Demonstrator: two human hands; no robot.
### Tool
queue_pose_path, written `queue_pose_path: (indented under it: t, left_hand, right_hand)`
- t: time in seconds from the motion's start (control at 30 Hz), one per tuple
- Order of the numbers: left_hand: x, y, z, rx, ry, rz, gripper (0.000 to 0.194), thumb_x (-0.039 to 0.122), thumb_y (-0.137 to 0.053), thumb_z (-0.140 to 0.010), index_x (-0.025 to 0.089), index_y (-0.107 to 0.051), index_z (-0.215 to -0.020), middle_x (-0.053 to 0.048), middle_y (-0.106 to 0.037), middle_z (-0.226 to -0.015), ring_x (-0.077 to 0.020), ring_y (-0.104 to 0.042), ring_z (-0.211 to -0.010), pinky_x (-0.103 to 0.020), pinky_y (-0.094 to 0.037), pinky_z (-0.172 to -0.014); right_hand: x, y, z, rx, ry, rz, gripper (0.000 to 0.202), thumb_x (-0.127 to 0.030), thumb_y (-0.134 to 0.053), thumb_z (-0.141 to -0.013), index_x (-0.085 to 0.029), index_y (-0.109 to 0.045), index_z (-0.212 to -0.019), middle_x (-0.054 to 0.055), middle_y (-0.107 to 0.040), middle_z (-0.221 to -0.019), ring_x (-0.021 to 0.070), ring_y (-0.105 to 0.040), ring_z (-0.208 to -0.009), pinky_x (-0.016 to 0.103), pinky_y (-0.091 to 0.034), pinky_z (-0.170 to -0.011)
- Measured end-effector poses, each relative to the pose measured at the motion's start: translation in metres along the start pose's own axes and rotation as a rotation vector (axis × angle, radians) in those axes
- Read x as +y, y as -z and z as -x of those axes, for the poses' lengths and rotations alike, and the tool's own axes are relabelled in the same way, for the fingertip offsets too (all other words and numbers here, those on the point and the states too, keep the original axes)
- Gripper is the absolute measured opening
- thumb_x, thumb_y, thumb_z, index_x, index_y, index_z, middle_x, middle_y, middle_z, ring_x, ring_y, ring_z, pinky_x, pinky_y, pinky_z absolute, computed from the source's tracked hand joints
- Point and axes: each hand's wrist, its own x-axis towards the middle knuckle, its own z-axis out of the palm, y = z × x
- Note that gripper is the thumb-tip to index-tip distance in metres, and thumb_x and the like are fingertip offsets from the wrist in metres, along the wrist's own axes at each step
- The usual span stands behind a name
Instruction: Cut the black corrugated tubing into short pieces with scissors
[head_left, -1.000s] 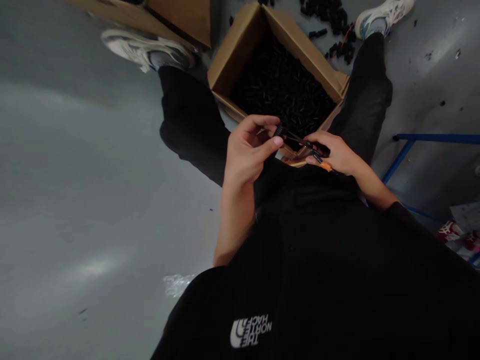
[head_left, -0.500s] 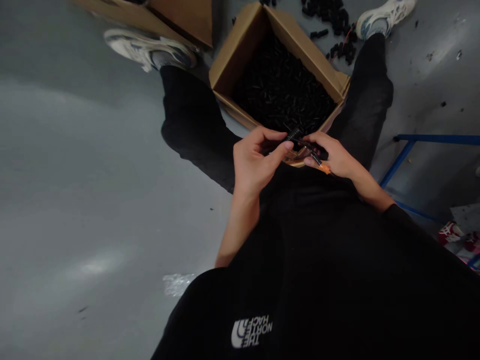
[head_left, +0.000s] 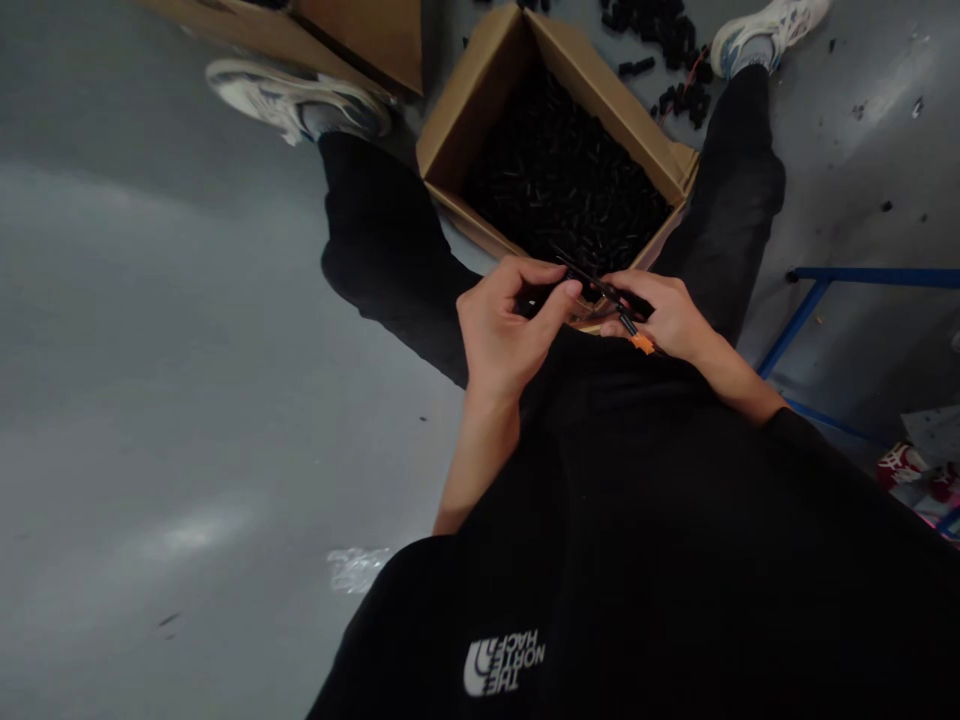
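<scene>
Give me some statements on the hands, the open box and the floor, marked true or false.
1. The right hand holds an orange-ended tool. True.
2. The left hand lies flat on the floor. False: it is raised, pinching a small black part.
3. The cardboard box between the legs holds black pieces. True.
4. The metal frame is yellow. False: it is blue.
5. Loose black pieces lie near the right shoe. True.
</scene>
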Motion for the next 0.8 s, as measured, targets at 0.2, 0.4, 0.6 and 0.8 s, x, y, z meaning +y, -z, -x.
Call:
queue_pose_path:
  t: [0.2, 0.4, 0.6, 0.8]
  left_hand:
    - [-0.003, 0.003, -0.007, -0.205, 0.183, 0.277, 0.051, 0.068, -0.094, -0.088, 0.022, -0.072, -0.085, -0.001, -0.076, -0.078, -0.0165, -0.072, -0.066, -0.029, -0.06, -0.063]
    - [-0.017, 0.001, -0.011, -0.168, 0.234, 0.238, 0.048, 0.061, -0.097, -0.085, 0.023, -0.069, -0.083, -0.001, -0.077, -0.078, -0.017, -0.073, -0.068, -0.028, -0.061, -0.063]
    - [-0.023, -0.01, -0.007, -0.115, 0.114, -0.172, 0.018, 0.026, -0.088, -0.09, 0.023, -0.07, -0.09, -0.001, -0.081, -0.095, -0.0201, -0.075, -0.089, -0.034, -0.064, -0.087]
    - [-0.041, -0.009, -0.009, -0.081, 0.056, -0.317, 0.018, 0.019, -0.084, -0.092, 0.025, -0.068, -0.095, -0.004, -0.077, -0.105, -0.0264, -0.075, -0.106, -0.043, -0.063, -0.102]
  right_hand:
    - [0.0, 0.002, -0.001, -0.003, 0.04, 0.036, 0.078, -0.09, -0.066, -0.099, -0.02, -0.078, -0.132, 0.008, -0.077, -0.111, 0.0181, -0.067, -0.086, 0.034, -0.057, -0.08]
    - [0.006, 0.007, -0.008, -0.12, -0.03, 0.021, 0.08, -0.092, -0.068, -0.097, -0.021, -0.078, -0.131, 0.008, -0.079, -0.114, 0.0214, -0.07, -0.093, 0.035, -0.055, -0.086]
    - [0.013, -0.005, -0.014, -0.097, -0.175, 0.034, 0.077, -0.092, -0.069, -0.095, -0.022, -0.076, -0.128, 0.005, -0.076, -0.105, 0.0208, -0.066, -0.088, 0.034, -0.051, -0.083]
    - [0.021, -0.004, -0.01, -0.139, -0.344, 0.011, 0.07, -0.082, -0.075, -0.097, -0.022, -0.078, -0.131, 0.004, -0.079, -0.101, 0.0214, -0.069, -0.087, 0.035, -0.05, -0.084]
